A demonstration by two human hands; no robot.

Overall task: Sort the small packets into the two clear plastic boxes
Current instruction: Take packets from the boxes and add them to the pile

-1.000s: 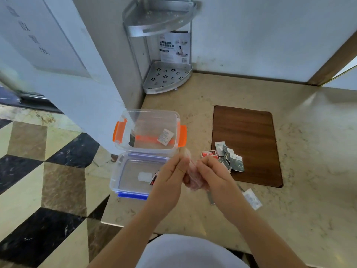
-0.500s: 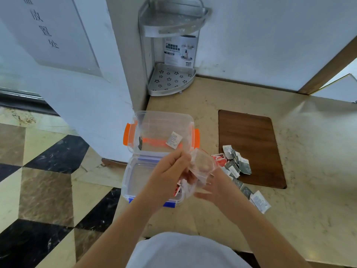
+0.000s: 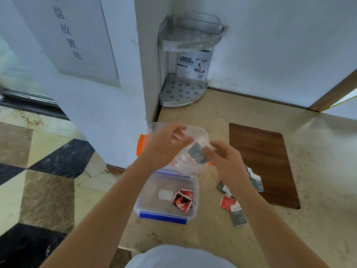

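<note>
Packets and two clear boxes around the hands

A grey packet (image 3: 199, 156) sits tilted inside a clear zip bag (image 3: 188, 167), pinched between the left hand (image 3: 166, 144) and the right hand (image 3: 224, 161). Beneath and behind the hands stands the orange-latched box (image 3: 142, 144), mostly hidden by them. Just below the hands, nearer the body, the blue-latched box (image 3: 167, 216) lies open, holding red-and-black packets (image 3: 182, 199) at its right side and a pale white packet (image 3: 165, 194) beside them. To the right of the right forearm, loose packets (image 3: 238, 217), grey, white and red, lie scattered flat on the counter and the board's edge
</note>
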